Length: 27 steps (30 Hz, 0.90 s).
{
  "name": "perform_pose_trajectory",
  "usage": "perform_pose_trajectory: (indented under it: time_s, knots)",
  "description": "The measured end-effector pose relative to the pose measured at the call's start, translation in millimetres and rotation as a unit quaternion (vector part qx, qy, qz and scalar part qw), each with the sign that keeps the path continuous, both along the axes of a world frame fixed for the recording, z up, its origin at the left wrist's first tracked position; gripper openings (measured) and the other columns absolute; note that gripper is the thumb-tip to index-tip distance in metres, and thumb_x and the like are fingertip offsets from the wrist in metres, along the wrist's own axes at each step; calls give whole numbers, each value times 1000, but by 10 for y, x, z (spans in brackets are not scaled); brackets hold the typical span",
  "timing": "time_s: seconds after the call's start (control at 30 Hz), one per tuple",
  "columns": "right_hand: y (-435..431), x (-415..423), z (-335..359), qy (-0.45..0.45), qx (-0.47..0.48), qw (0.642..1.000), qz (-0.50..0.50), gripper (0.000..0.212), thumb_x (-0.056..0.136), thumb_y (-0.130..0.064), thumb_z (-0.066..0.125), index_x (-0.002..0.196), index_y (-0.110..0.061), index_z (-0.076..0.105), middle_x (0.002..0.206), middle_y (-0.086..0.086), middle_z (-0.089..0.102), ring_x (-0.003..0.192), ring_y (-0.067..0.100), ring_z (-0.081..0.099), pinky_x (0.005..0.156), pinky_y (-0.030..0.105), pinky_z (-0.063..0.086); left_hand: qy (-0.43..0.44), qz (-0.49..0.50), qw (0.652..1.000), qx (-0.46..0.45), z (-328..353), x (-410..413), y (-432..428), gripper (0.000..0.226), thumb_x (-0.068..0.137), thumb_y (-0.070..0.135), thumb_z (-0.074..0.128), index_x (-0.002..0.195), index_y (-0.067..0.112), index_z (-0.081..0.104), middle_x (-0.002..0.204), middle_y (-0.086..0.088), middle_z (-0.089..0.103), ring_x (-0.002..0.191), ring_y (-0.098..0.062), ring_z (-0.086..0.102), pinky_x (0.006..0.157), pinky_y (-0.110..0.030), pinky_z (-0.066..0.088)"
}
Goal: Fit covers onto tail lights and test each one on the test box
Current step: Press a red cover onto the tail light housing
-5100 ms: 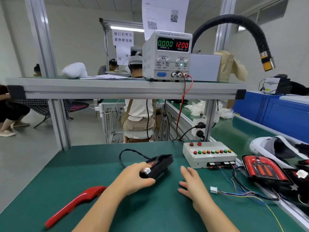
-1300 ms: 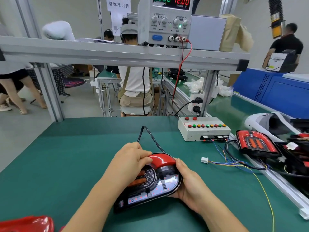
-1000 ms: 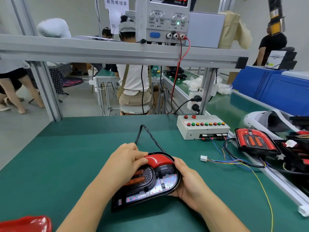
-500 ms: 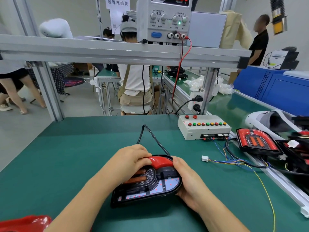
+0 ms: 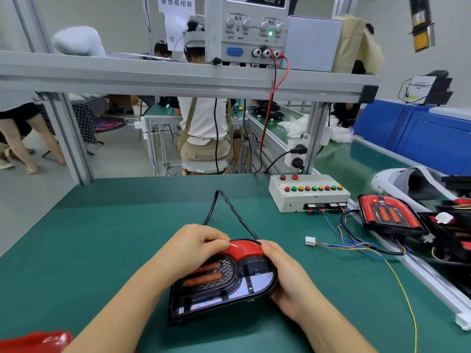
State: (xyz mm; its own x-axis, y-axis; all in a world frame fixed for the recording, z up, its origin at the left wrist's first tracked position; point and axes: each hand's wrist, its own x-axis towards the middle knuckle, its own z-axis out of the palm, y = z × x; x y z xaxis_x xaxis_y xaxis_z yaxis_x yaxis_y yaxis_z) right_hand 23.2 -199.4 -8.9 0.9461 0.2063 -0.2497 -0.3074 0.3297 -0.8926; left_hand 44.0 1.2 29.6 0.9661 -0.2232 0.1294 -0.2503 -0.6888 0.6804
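Tail light [image 5: 221, 286] lay face up on the green table [image 5: 102, 238], near its front edge, gripped between both hands. The left hand [image 5: 193, 248] rested on the lamp's upper left part with its fingers curled down, the fingertips pinching the left end of the red cover [image 5: 244, 249] against the curved top. The right hand [image 5: 285, 276] cupped the lamp's right side, thumb pressed on the cover's right end, the other fingers wrapped under the rim and out of sight. The cover sat along the top arc of the black housing; whether it was fully seated could not be told. Inside the housing showed two orange bars on dark mesh and a pale panel dotted with red. A black cable [image 5: 229, 207] looped up the table from behind the lamp. Well apart to the right stood the test box [image 5: 309, 197] with its row of coloured buttons, thin wires trailing from its front to a loose white plug [image 5: 310, 241]. Further right, another tail light [image 5: 387, 214] lay near a white shell [image 5: 397, 182]. A red piece [image 5: 35, 341] showed at the bottom left corner.
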Motion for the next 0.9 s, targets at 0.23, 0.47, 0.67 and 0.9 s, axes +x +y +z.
perform_pose_trajectory:
  time_s: [0.23, 0.47, 0.67, 0.9]
  knots:
    - [7, 16, 2, -3, -16, 1000, -6, 20, 97, -25, 50, 104, -14, 66, 96, 11, 74, 80, 22, 68, 78, 37, 49, 95, 12, 984, 153, 165, 136, -85, 44, 99, 48, 29, 88, 14, 54, 96, 0, 61, 89, -18, 54, 83, -32, 41]
    - [-16, -8, 24, -29, -24, 999, 3, 21, 96, -22, 50, 104, -12, 66, 103, 16, 72, 88, 26, 69, 92, 44, 48, 157, 13, 978, 137, 54, 272, -83, 64, 94, 64, 24, 60, 15, 49, 69, 0, 55, 74, -21, 55, 79, -32, 41]
    - [-17, -2, 41, -36, -38, 999, -9, 23, 96, -20, 50, 109, -8, 64, 102, 16, 72, 86, 26, 68, 86, 40, 50, 104, 8, 980, 167, -61, 296, -89, 61, 95, 62, 22, 63, 16, 45, 66, -3, 46, 67, -20, 51, 66, -32, 39]
    - [-13, -23, 74, -61, -44, 997, -11, 21, 95, -20, 51, 105, -9, 65, 100, 16, 73, 85, 26, 69, 85, 42, 51, 28, 12, 986, 164, -137, 282, -78, 27, 102, 44, 22, 91, 24, 35, 66, 0, 37, 62, -17, 42, 71, -39, 42]
